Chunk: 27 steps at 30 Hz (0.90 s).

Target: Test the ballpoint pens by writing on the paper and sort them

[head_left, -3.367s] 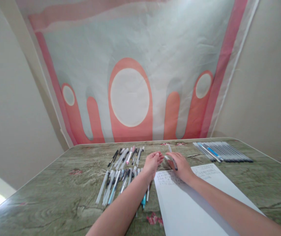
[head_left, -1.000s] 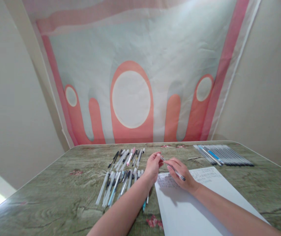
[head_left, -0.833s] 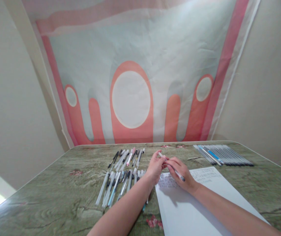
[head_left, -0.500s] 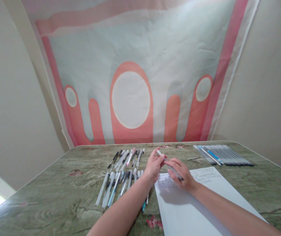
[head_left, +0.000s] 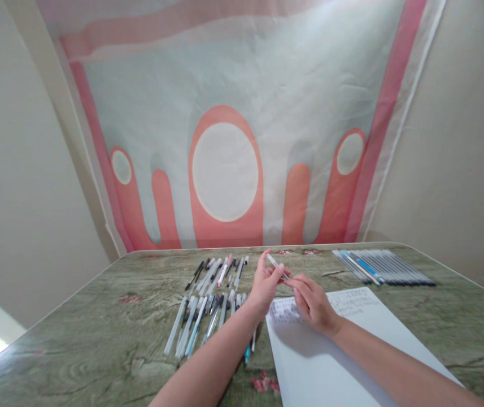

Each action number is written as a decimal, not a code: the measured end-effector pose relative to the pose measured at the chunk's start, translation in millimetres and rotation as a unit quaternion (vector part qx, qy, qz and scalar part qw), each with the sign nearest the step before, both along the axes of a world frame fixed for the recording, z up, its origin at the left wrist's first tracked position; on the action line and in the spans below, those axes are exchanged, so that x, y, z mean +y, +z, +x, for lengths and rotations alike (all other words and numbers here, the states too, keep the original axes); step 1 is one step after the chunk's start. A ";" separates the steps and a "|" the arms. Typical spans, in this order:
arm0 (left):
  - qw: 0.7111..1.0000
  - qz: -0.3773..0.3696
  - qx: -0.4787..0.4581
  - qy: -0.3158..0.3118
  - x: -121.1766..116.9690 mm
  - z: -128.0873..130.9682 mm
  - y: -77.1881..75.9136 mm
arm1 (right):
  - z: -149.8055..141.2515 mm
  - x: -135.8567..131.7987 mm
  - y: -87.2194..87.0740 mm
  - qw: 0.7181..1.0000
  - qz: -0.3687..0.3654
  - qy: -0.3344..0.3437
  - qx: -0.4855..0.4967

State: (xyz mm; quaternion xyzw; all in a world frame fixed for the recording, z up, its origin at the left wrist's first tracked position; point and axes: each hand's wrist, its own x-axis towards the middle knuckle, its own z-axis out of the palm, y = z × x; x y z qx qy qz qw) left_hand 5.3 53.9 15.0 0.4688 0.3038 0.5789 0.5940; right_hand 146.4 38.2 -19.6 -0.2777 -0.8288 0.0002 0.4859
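Table [head_left: 97,345], wood-patterned, pink flower marks printed on it. Sheet of white paper [head_left: 309,367], nearest item, lying flat under the right forearm; lines of handwriting along its far end, too small to read, the near part bare. Front group of pens [head_left: 196,326], to the left of the paper: clear, white, black and light blue barrels, laid roughly side by side at a slant, some overlapping, the right end partly hidden by the left forearm. One turquoise-tipped item [head_left: 247,353], beside that forearm, mostly covered. Left hand [head_left: 265,285], raised near the paper's far left corner: grip narrow, thumb and fingers closed on one pale pen [head_left: 272,260], tilted, its far end poking out above the thumb. Right hand [head_left: 313,302], over the handwriting: fingers curled, tips at the pen's near end; whether they pinch it or merely touch it, cannot tell. Back group of pens [head_left: 223,274], beyond the front group, one of them pink, set loosely. Row of pens [head_left: 398,265], far right, close-packed and even, a blue one among them. Progress, as judged: partway; the right-hand row looks settled, the left groups less orderly, the held pen not yet put down. Backdrop [head_left: 161,102], grey with coral shapes, behind the table.
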 end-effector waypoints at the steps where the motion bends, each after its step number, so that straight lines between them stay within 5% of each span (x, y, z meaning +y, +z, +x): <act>1: 1.000 0.003 0.004 -0.003 0.4 -0.7 -0.1 | 0.2 0.0 -0.8 1.000 0.002 0.000 -0.001; 27: 0.999 0.005 -0.027 -0.025 1.3 -1.7 -1.4 | -1.8 1.2 -5.2 1.000 -0.008 0.009 0.008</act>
